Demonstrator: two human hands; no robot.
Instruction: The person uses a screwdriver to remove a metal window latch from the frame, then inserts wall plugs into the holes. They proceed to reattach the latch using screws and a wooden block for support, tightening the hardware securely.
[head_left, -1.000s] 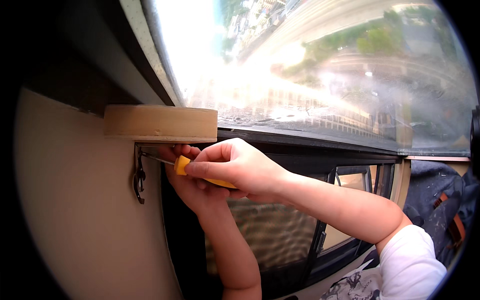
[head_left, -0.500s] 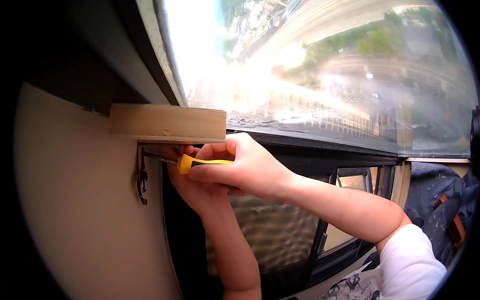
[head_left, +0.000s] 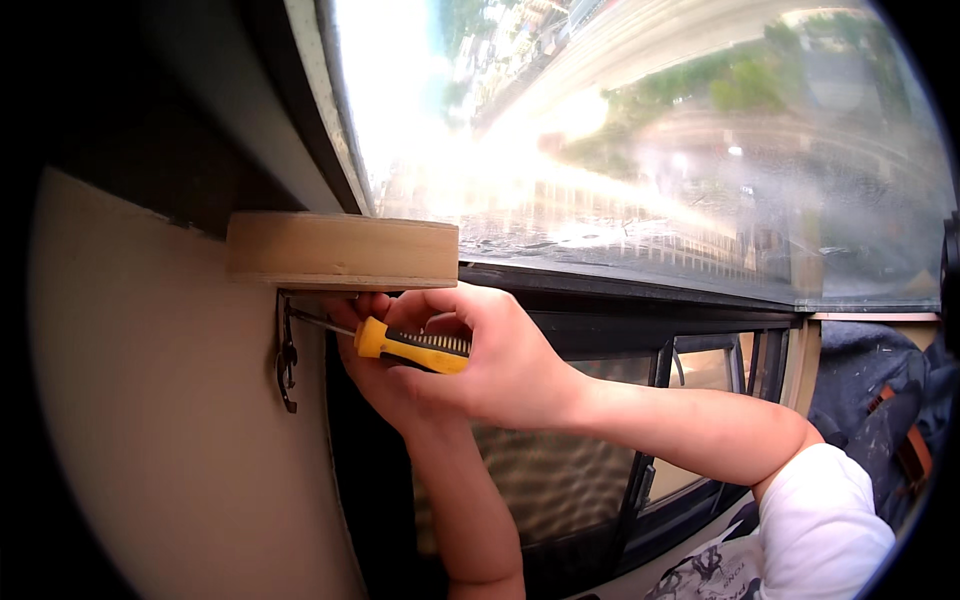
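My right hand (head_left: pixel 510 350) is closed round the yellow and black handle of a screwdriver (head_left: pixel 415 345). Its thin metal shaft points left to a dark metal bracket (head_left: pixel 287 350) on the wall, just under a pale wooden board (head_left: pixel 345 250). The tip meets the bracket's upper part, though the exact contact is too small to see. Behind the screwdriver, my left hand (head_left: pixel 385 385) reaches up beneath the board with curled fingers. Its fingertips lie close to the board's underside, and whatever they grip is hidden by the board and my right hand.
A beige wall (head_left: pixel 180 400) stands at the left. Beyond the board is a bright window (head_left: pixel 640 150) with a dark frame along its lower edge. A dark sliding window frame (head_left: pixel 655 400) runs below my right forearm. Dark blue cloth (head_left: pixel 865 380) hangs at the right.
The screwdriver handle has turned, so its ribbed black grip now faces up. My right hand has shifted slightly down and its fingers have rolled round the handle. The left hand has hardly moved.
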